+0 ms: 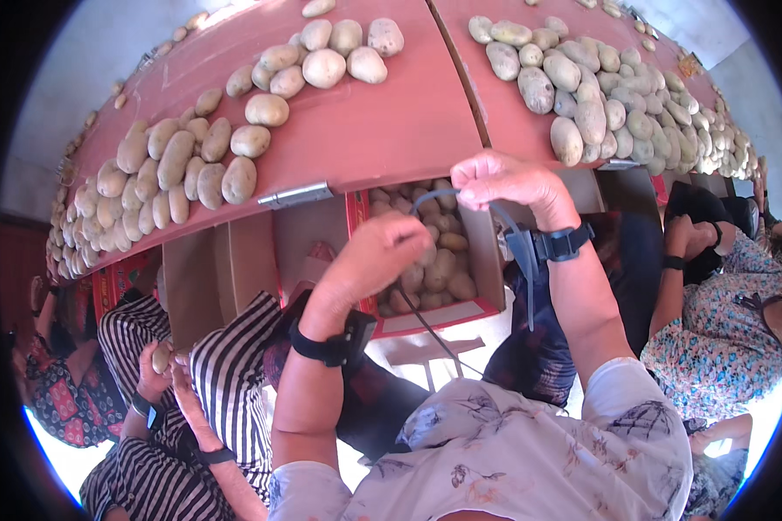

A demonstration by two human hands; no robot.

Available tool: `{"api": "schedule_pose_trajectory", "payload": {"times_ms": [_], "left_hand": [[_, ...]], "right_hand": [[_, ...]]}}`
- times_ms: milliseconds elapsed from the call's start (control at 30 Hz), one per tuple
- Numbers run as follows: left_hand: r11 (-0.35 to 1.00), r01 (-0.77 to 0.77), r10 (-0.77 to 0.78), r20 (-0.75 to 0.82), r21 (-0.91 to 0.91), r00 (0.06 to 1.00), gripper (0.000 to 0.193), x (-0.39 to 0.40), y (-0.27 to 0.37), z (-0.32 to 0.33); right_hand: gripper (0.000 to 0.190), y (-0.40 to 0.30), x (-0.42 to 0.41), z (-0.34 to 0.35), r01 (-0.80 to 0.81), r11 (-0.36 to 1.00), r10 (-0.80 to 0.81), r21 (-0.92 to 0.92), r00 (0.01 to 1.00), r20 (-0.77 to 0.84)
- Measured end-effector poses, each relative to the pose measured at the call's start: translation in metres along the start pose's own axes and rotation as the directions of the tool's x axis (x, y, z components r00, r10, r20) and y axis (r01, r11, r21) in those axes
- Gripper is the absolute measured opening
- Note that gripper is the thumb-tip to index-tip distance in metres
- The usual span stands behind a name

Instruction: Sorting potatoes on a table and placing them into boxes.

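Observation:
My right hand [502, 181] pinches a thin dark cable [435, 194] between thumb and fingers, above a box near the table edge. The cable arcs left behind my left hand [381, 254], whose fingers are curled; whether it holds the cable is hidden. Another dark strap or cable [529, 286] hangs by my right wrist. A dark thin cord [430, 329] runs from below my left hand towards my lap. Beneath both hands, a red-edged cardboard box [440, 314] holds many potatoes [440, 270]. Both wrists wear black bands with a device.
On the red table [365, 130] potatoes lie in a heap at left [176, 159] and another at right [590, 117], with a gap between the table panels. An open cardboard box [221, 260] stands at left. A person in stripes holds a potato [161, 358]; others sit on both sides.

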State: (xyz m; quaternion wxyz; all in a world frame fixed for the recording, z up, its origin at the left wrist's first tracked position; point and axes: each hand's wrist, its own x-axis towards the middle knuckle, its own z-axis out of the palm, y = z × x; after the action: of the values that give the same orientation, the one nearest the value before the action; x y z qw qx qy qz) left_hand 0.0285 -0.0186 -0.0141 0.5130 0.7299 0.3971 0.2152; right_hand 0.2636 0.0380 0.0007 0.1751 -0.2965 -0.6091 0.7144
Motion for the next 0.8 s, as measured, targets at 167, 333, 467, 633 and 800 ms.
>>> {"api": "schedule_pose_trajectory", "payload": {"times_ms": [167,333,467,633,800], "left_hand": [[0.976,-0.014,0.021,-0.028,0.216,0.999,0.013,-0.007,0.004,0.008],[0.889,0.034,-0.050,0.024,0.456,0.998,0.017,-0.013,0.014,0.010],[0.837,-0.021,-0.012,0.056,0.546,0.998,0.019,-0.017,0.019,0.017],[0.718,0.077,-0.247,0.150,0.691,0.957,0.023,-0.015,-0.001,0.031],[0.742,-0.071,-0.154,0.273,0.667,0.949,0.025,-0.016,-0.017,0.051]], "right_hand": [[0.037,-0.004,0.007,0.009,0.015,1.000,-0.017,0.022,0.994,0.105],[0.036,-0.006,0.026,0.010,0.069,0.997,-0.075,0.046,0.988,0.133],[0.030,-0.002,0.042,0.011,0.069,0.998,-0.070,-0.007,0.997,-0.032],[0.022,0.003,0.060,0.010,-0.033,0.971,-0.076,-0.236,0.897,-0.436],[0.027,-0.015,0.100,-0.006,-0.300,0.636,-0.333,-0.711,0.725,-0.603]]}}
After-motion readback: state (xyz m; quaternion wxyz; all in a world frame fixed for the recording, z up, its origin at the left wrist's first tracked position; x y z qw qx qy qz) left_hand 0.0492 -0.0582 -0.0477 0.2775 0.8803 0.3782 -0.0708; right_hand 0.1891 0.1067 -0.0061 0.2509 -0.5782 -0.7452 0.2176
